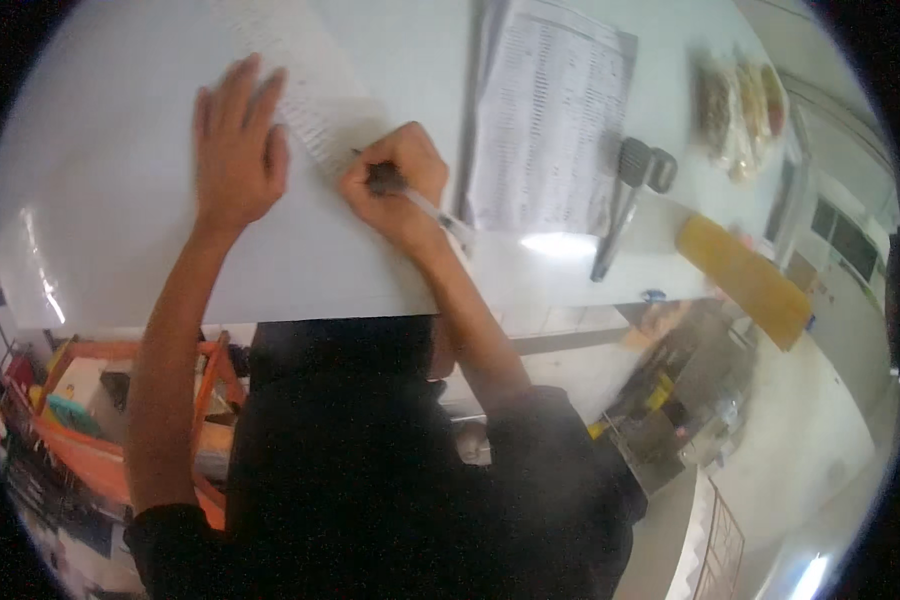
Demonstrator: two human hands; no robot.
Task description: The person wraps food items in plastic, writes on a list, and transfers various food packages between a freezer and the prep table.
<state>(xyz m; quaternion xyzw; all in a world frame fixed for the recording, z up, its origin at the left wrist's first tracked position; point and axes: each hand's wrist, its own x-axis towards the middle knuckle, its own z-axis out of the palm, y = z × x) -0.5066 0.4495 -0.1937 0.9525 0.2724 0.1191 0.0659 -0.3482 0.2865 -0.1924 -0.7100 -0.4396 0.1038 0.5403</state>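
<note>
**Reader:** How far along is the work shown here?

**Annotator:** Marking appears to be under way. The right hand [405, 185] is closed about a pen [425, 205], thumb and fingers pinched together near its dark lower part, with the tip directed at a pale strip [310, 70]. The strip lies obliquely on the tabletop [120, 200], between the two hands, and runs off toward the upper edge.

**Reader:** What is done, and what is left?

**Annotator:** Small dark marks show along the strip, but blur prevents telling whether they are printed or penned; the share left cannot be judged.

**Reader:** And the left hand [235, 150]?

**Annotator:** Palm down, grasping nothing, its fingers extended and slightly apart. Thumb and index finger lie at the strip's left edge; whether they press on it cannot be told.

**Reader:** What lies around, and what obstructs?

**Annotator:** The right hand covers part of the strip's lower end. Printed sheets [550, 120] lie just to its right, limiting room on that side. Farther right are apparent scissors [622, 215] with dark handles, a yellow slab [745, 275] and a clear bag [745, 110], all well apart from the pen. An orange frame [80, 450] stands below, at left.
</note>
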